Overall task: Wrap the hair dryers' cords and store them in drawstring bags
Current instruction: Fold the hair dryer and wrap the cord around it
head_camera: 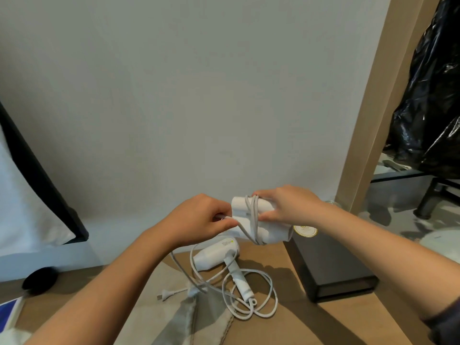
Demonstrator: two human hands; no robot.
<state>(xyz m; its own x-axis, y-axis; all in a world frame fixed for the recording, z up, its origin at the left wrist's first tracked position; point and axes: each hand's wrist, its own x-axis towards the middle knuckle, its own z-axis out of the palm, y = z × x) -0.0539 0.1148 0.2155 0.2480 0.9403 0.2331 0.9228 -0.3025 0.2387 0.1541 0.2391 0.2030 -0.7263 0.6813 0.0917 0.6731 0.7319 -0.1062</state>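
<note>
Fingers and thumb of your right hand (pixel 286 207) were curled around the white hair dryer (pixel 272 234), holding it in the air above the wooden table (pixel 286 260) and close to the wall. Its cord (pixel 254 220) was looped several times around the body, under your fingertips. Your left hand (pixel 199 220) was just beside the right one, pinching the same cord at the dryer's left end, and from there the cord dropped past your wrist toward the table. A second hair dryer (pixel 214 255) lay on the table directly below, handle pointing toward you, with its loose cord (pixel 272 292) spread in open loops around the handle. A plug (pixel 164 295) lay on the table by the top edge of the beige bag (pixel 184 319), which lay flat at the near side. A black box (pixel 331 267) sat on the table to the right, near the loops.
</note>
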